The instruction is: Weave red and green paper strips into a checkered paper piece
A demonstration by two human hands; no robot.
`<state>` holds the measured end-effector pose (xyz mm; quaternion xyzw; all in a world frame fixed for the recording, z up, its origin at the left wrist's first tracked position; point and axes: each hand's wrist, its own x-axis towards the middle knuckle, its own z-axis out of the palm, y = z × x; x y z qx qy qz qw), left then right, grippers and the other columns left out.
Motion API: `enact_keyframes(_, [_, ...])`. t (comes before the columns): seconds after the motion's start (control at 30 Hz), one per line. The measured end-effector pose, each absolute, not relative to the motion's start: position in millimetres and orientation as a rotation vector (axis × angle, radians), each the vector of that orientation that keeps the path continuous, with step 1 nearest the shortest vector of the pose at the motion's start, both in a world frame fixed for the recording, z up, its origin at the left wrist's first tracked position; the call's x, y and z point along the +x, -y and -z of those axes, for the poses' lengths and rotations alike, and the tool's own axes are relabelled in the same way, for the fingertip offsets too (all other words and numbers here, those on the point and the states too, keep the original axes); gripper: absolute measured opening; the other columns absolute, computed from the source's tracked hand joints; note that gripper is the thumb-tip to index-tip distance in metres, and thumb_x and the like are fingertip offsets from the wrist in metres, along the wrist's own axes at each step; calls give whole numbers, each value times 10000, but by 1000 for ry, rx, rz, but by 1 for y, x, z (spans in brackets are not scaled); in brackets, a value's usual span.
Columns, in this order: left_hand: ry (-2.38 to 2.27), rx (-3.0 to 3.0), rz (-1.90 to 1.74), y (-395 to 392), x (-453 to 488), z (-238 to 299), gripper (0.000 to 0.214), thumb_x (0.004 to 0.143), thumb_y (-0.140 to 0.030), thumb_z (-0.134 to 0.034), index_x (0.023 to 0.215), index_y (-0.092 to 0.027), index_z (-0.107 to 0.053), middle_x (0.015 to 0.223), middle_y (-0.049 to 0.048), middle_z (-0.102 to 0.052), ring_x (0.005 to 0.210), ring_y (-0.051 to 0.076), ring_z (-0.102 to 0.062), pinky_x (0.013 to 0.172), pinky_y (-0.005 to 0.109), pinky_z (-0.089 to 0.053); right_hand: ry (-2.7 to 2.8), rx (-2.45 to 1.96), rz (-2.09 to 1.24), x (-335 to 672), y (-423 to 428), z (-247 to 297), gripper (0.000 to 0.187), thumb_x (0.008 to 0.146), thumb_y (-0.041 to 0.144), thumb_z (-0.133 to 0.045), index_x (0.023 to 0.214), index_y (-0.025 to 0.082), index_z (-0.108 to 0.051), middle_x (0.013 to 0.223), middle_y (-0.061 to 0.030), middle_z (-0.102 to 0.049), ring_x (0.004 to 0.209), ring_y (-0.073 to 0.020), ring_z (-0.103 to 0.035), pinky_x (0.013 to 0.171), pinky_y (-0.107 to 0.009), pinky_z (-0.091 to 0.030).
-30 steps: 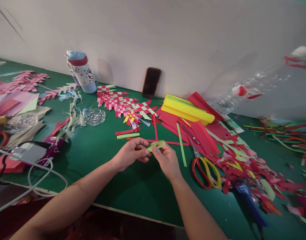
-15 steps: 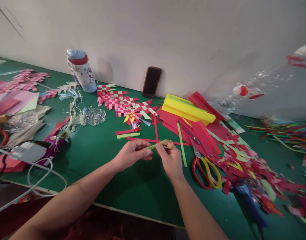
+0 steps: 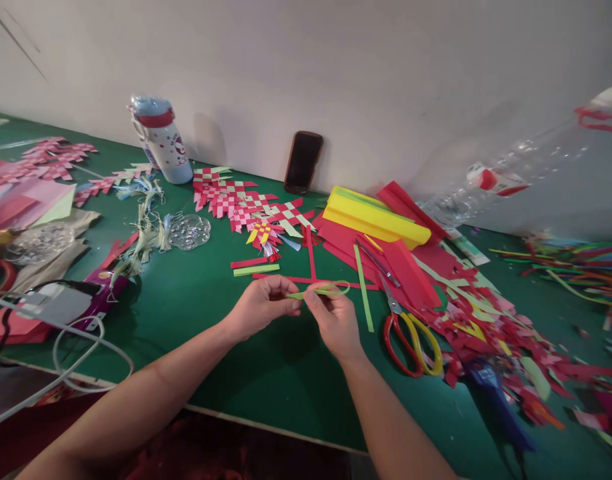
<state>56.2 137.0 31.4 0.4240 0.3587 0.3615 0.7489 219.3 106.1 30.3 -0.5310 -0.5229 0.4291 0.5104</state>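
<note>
A light green paper strip (image 3: 331,290) is bent into a loop and held over the table. My left hand (image 3: 266,307) pinches its left end between thumb and fingers. My right hand (image 3: 333,317) grips the strip near the loop, which sticks out past the fingers. Just beyond the hands lie long red paper strips (image 3: 311,257), one crosswise and one pointing away. A flat green strip (image 3: 364,290) rests to the right of my right hand. Short green (image 3: 256,270) and red strips (image 3: 249,263) sit side by side at the upper left.
Scissors (image 3: 411,340) with red and yellow handles lie at right, beside paper scraps (image 3: 491,327) and a blue tool (image 3: 501,400). Woven paper fish (image 3: 246,203), a bottle (image 3: 163,143) and a phone (image 3: 303,162) are at the back. A white cable (image 3: 93,347) curls at left.
My right hand has shifted slightly left, closer to my left hand. The loop of the green strip now shows larger and longer beyond the right fingers.
</note>
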Motion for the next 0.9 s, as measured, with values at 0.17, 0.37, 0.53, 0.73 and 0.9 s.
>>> enact_keyframes(0.17, [-791,908,-748,-136,56,-34,445,644,-415,-865,914,-124,-663,803,32,-711,702,133,-690,719,262,-556,1254,-1277,-1012,220,-107,-31,250,850,451,-632,782,211,-622,720,-6,-616,645,-149,-557,637,-299,-480])
enact_keyframes(0.37, [-814,857,-665,-136,53,-35,486,681,-553,-800,823,-114,-646,765,70,-723,633,148,-697,655,276,-572,1252,-1283,-1024,220,-105,-31,289,864,459,-618,734,201,-617,648,10,-564,596,-130,-503,588,-274,-441])
enact_keyframes(0.53, [-817,832,-628,-137,53,-35,460,656,-503,-835,813,-108,-660,764,69,-725,619,135,-693,628,247,-569,1273,-1274,-1097,219,-105,-31,312,849,474,-630,699,199,-629,627,1,-594,618,-148,-558,598,-278,-469])
enact_keyframes(0.73, [-816,835,-637,-137,52,-36,435,676,-497,-823,777,-107,-659,724,51,-710,607,120,-683,627,232,-564,1297,-1241,-1174,217,-104,-34,275,766,476,-712,745,208,-651,713,-21,-669,677,-179,-629,635,-305,-521])
enact_keyframes(0.9, [-785,862,-643,-136,53,-36,399,657,-426,-854,827,-109,-681,780,61,-725,662,143,-699,683,273,-578,1276,-1284,-1099,219,-105,-33,277,828,472,-652,733,211,-645,708,-18,-650,697,-174,-613,669,-304,-512])
